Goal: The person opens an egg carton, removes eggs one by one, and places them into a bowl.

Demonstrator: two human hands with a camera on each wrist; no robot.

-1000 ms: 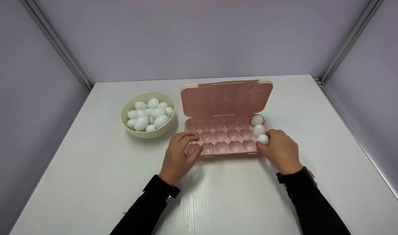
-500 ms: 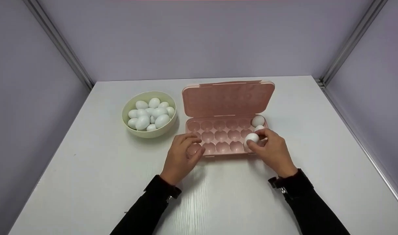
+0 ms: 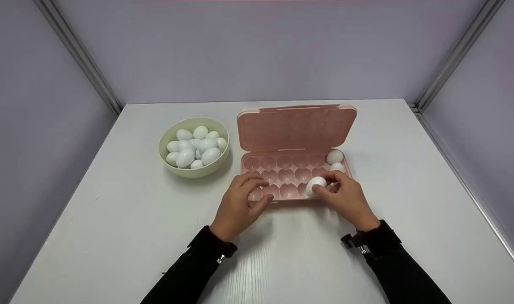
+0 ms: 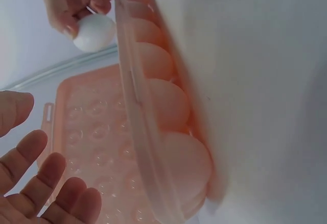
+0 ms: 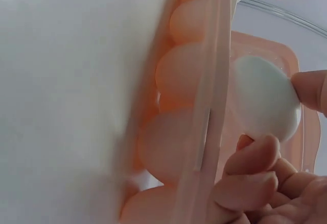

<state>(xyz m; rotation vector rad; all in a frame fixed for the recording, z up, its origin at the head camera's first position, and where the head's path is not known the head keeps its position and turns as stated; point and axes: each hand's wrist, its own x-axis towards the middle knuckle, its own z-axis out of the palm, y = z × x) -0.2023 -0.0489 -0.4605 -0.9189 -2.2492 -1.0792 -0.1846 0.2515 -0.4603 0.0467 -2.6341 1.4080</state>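
Note:
My right hand [image 3: 347, 200] pinches a white egg [image 3: 315, 186] between thumb and fingers above the front row of a pink egg carton [image 3: 287, 176]. In the right wrist view the egg [image 5: 265, 99] is held just over the carton's rim. Two more eggs sit in the carton's right column, one at the back [image 3: 334, 156] and one in the middle [image 3: 337, 167]; my right hand hides the front right cup. My left hand [image 3: 242, 202] hovers by the carton's front left corner, fingers loosely bent, with nothing in it.
Left of the carton stands a pale green bowl [image 3: 166, 162] heaped with several white eggs [image 3: 185, 157]. The carton's lid [image 3: 297, 128] is raised at the back. All of it rests on a white table [image 3: 126, 211] with grey walls [image 3: 257, 50] around.
My right hand has lifted the egg from the carton's front right corner and carried it left along the front row. My left hand has shifted slightly right.

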